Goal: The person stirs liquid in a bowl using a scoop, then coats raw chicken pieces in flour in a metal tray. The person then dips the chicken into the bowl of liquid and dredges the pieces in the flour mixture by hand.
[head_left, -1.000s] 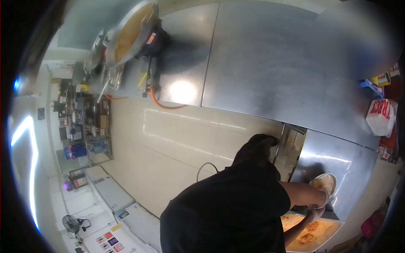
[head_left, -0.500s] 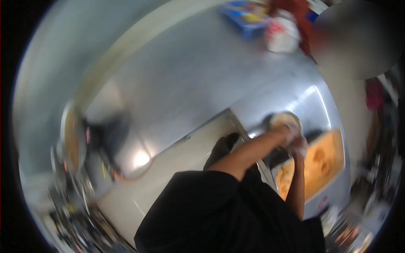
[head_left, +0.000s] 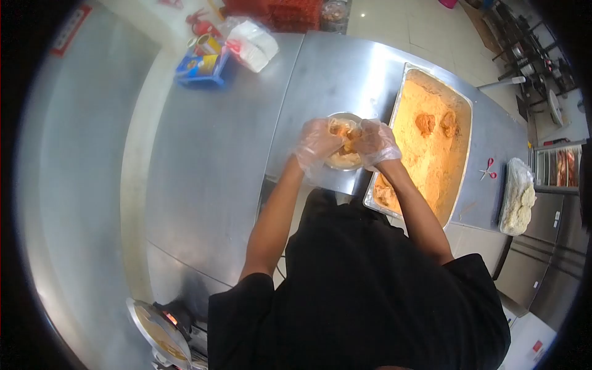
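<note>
Head view: both gloved hands meet at twelve o'clock!
Coated piece (head_left: 345, 137): over the bowl (head_left: 346, 114), likely soft, light, slippery; best held at both ends.
Left hand (head_left: 319, 142): clamped on, nine o'clock.
Right hand (head_left: 377, 143): likewise, three o'clock, near the tray (head_left: 468, 129).

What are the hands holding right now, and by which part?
The left hand and right hand seem to grip a food piece by opposite sides, over the bowl.

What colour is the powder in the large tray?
The powder is light orange, best seen in head view.
</note>
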Demonstrator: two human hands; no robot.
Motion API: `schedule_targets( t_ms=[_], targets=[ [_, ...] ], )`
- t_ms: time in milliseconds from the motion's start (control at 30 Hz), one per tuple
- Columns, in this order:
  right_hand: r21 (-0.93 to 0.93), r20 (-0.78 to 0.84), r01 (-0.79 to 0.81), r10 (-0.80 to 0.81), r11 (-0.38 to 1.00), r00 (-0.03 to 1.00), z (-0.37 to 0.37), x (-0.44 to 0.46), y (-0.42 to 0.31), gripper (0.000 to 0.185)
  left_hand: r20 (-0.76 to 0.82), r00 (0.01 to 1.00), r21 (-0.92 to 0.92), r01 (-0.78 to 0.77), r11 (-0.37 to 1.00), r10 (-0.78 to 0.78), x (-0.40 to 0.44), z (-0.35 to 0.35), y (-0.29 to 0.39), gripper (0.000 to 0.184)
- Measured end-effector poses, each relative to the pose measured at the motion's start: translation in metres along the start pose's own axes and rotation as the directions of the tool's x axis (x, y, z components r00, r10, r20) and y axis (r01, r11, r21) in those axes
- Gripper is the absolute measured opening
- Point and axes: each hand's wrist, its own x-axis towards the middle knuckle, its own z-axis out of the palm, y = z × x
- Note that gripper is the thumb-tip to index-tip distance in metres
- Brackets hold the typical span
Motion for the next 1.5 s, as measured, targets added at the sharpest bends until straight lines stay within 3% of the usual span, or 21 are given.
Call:
schedule_targets(
  t_ms=[67, 100, 167, 200, 300, 333, 400, 467, 633, 700, 767, 833, 867, 900, 967, 1067, 1100, 1200, 1300, 1400, 1500],
  targets=[
    [0.004, -0.078, 0.072, -0.071, 0.997, 0.994, -0.003, -0.001, -0.001, 0.027, 0.004, 0.994, -0.035, 0.107, 0.994, -0.107, 0.01, 0.003, 0.007, 0.023],
    [0.01, -0.049, 0.031, -0.031, 0.999, 0.998, 0.006, 0.0, 0.002, 0.027, 0.015, 0.985, -0.056, 0.171, 0.984, -0.17, 0.009, 0.008, 0.008, 0.024],
    [0.016, -0.009, -0.032, 0.032, 0.999, 0.999, 0.018, 0.02, 0.011, 0.027, -0.055, 0.985, 0.075, 0.165, 0.983, -0.161, 0.01, 0.012, 0.011, 0.024],
    [-0.032, -0.078, 0.037, -0.04, 0.999, 0.996, 0.014, 0.016, 0.012, 0.025, -0.098, 0.985, 0.138, 0.157, 0.978, -0.144, 0.016, 0.013, 0.012, 0.024],
    [-0.054, -0.005, -0.05, 0.05, 0.997, 0.999, 0.012, 0.023, 0.013, 0.025, -0.035, 0.988, -0.045, 0.149, 0.988, -0.15, 0.026, 0.016, -0.002, 0.023],
    [-0.087, -0.08, 0.107, -0.114, 0.99, 0.99, 0.014, 0.023, 0.02, 0.026, -0.051, 0.989, 0.0, 0.136, 0.991, -0.136, 0.02, 0.019, -0.002, 0.023],
    [0.003, -0.055, 0.012, -0.012, 1.0, 0.998, -0.011, 0.018, 0.006, 0.025, -0.104, 0.993, 0.093, 0.072, 0.993, -0.062, 0.028, 0.017, 0.011, 0.023],
    [0.029, -0.02, -0.064, 0.065, 0.997, 0.998, -0.004, 0.005, 0.005, 0.025, -0.074, 0.993, 0.129, 0.104, 0.986, -0.095, 0.026, 0.018, 0.011, 0.024],
    [-0.081, -0.09, 0.015, -0.022, 0.997, 0.996, 0.015, 0.017, 0.02, 0.029, -0.06, 0.994, 0.143, 0.095, 0.985, -0.087, 0.03, 0.012, 0.012, 0.02],
    [0.023, -0.109, -0.013, 0.016, 1.0, 0.994, 0.029, 0.017, 0.025, 0.028, 0.004, 0.988, 0.091, 0.156, 0.984, -0.157, 0.024, 0.01, 0.017, 0.019],
    [0.065, -0.117, -0.017, 0.025, 0.998, 0.993, 0.024, 0.036, 0.028, 0.026, -0.095, 0.987, 0.143, 0.14, 0.98, -0.128, 0.037, 0.01, 0.009, 0.017],
    [0.078, -0.015, -0.091, 0.092, 0.993, 0.996, 0.017, 0.01, 0.015, 0.024, -0.079, 0.981, 0.113, 0.185, 0.976, -0.177, 0.014, 0.02, 0.008, 0.016],
    [0.162, -0.215, 0.022, 0.014, 0.987, 0.977, 0.06, 0.029, 0.043, 0.025, -0.069, 0.984, 0.049, 0.171, 0.984, -0.167, 0.026, 0.016, 0.023, 0.016],
    [0.076, -0.08, -0.011, 0.018, 0.997, 0.997, 0.009, 0.009, 0.016, 0.024, -0.044, 0.982, -0.008, 0.181, 0.983, -0.181, 0.028, 0.016, 0.03, 0.016],
    [0.037, -0.258, 0.022, -0.012, 0.999, 0.966, 0.056, 0.028, 0.035, 0.025, -0.036, 0.986, 0.051, 0.164, 0.985, -0.162, 0.041, 0.015, 0.008, 0.015],
    [0.248, -0.107, -0.062, 0.091, 0.967, 0.99, 0.038, 0.017, 0.029, 0.028, -0.034, 0.976, 0.121, 0.218, 0.968, -0.216, 0.024, 0.013, 0.019, 0.015],
    [0.224, -0.139, -0.026, 0.058, 0.974, 0.989, 0.033, 0.015, 0.031, 0.029, -0.039, 0.973, 0.131, 0.23, 0.964, -0.227, 0.023, 0.016, 0.028, 0.015],
    [0.226, -0.13, 0.036, -0.006, 0.973, 0.992, 0.023, 0.007, 0.031, 0.03, -0.075, 0.985, -0.04, 0.154, 0.987, -0.157, 0.02, 0.019, 0.034, 0.013],
    [0.377, -0.198, 0.024, 0.055, 0.926, 0.979, 0.031, 0.011, 0.037, 0.032, -0.111, 0.989, 0.01, 0.102, 0.995, -0.1, 0.02, 0.013, 0.051, 0.014],
    [0.591, -0.238, 0.109, 0.043, 0.799, 0.97, 0.007, 0.0, 0.055, 0.033, -0.151, 0.987, 0.161, 0.078, 0.984, -0.053, 0.021, 0.021, 0.093, 0.015],
    [0.657, -0.408, 0.215, 0.1, 0.723, 0.908, -0.036, -0.025, 0.079, 0.032, -0.117, 0.993, 0.072, 0.01, 0.997, -0.002, 0.025, 0.039, 0.149, 0.016]
  ],
)
